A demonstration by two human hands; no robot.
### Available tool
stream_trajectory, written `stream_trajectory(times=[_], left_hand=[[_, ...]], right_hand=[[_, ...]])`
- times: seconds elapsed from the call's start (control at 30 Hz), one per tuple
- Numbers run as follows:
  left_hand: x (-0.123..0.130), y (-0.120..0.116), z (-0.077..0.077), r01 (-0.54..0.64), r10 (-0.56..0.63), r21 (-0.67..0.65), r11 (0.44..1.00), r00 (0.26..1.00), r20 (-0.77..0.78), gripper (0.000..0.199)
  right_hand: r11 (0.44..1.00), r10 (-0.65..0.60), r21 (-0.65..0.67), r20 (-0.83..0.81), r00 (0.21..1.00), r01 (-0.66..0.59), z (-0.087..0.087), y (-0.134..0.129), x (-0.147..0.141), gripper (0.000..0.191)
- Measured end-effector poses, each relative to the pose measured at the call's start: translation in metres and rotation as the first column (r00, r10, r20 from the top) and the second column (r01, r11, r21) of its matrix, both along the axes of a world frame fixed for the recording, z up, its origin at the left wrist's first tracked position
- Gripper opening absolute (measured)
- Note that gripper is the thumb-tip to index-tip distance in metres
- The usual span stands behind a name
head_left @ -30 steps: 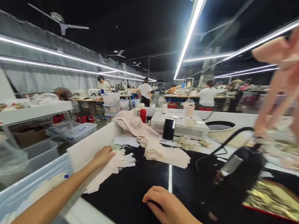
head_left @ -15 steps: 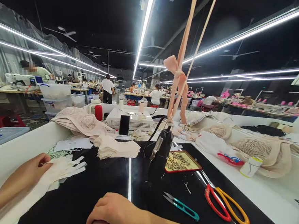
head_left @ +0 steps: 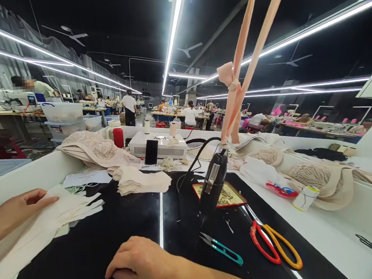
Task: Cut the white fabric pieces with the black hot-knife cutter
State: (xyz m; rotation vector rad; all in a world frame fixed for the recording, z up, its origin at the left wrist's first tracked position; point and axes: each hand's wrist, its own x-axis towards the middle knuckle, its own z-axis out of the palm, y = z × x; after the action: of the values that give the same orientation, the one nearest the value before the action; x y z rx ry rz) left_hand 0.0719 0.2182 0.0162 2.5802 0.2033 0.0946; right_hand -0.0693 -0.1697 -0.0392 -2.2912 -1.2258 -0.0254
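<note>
My left hand lies at the left edge on a fanned stack of pale cloth strips, its thumb and forefinger slightly apart. Its other fingers are mostly hidden. On the black tabletop, my right hand rests with fingers curled together and nothing visible in them. A folded pile of cream cloth pieces sits beyond it. To the right, a black corded tool hangs from a knotted pink strap, in front of a red-rimmed tray. Teal snips lie right of my right hand.
Large scissors with red and orange handles lie at the right. Behind are a white box, a dark phone and a red spool. Beige cloth bundles line the right side. People work at distant tables.
The hanging tool and strap have swung right, over part of the tray. The fingers of my left hand have spread a little, and it has moved slightly left. My right hand has hardly moved.
</note>
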Motion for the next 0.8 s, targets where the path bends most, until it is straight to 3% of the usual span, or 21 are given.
stream_trajectory(times=[0.13,0.27,0.37,0.43,0.53,0.67,0.8], left_hand=[[-0.025,-0.034,0.029,-0.015,0.047,-0.255,0.967,0.992,0.119,0.076],[-0.057,-0.073,0.046,0.063,-0.021,-0.354,0.933,0.992,0.121,0.078],[-0.079,-0.101,0.048,0.131,-0.125,-0.466,0.875,0.991,0.043,0.08],[-0.095,-0.122,0.049,0.191,-0.22,-0.538,0.821,0.975,0.011,0.074],[-0.117,-0.153,0.049,0.27,-0.366,-0.628,0.73,0.93,-0.025,0.067],[-0.13,-0.178,0.045,0.325,-0.482,-0.687,0.65,0.875,-0.041,0.062],[-0.128,-0.185,0.036,0.34,-0.494,-0.685,0.644,0.869,-0.033,0.054]], right_hand=[[0.995,-0.007,0.1,-0.076,0.997,0.015,0.004,-0.005,-0.007,0.017],[0.955,-0.064,0.274,-0.189,0.98,0.116,0.004,-0.014,-0.012,0.031],[0.86,-0.104,0.418,-0.419,0.902,0.294,-0.005,-0.017,0.001,0.037],[0.778,-0.109,0.479,-0.534,0.839,0.406,-0.008,-0.014,0.011,0.054],[0.722,-0.072,0.518,-0.604,0.794,0.459,-0.003,-0.007,0.015,0.078],[0.792,0.138,0.501,-0.704,0.696,0.349,0.009,0.001,0.009,0.071],[0.872,0.163,0.398,-0.785,0.597,0.285,0.008,0.002,0.001,0.068]])
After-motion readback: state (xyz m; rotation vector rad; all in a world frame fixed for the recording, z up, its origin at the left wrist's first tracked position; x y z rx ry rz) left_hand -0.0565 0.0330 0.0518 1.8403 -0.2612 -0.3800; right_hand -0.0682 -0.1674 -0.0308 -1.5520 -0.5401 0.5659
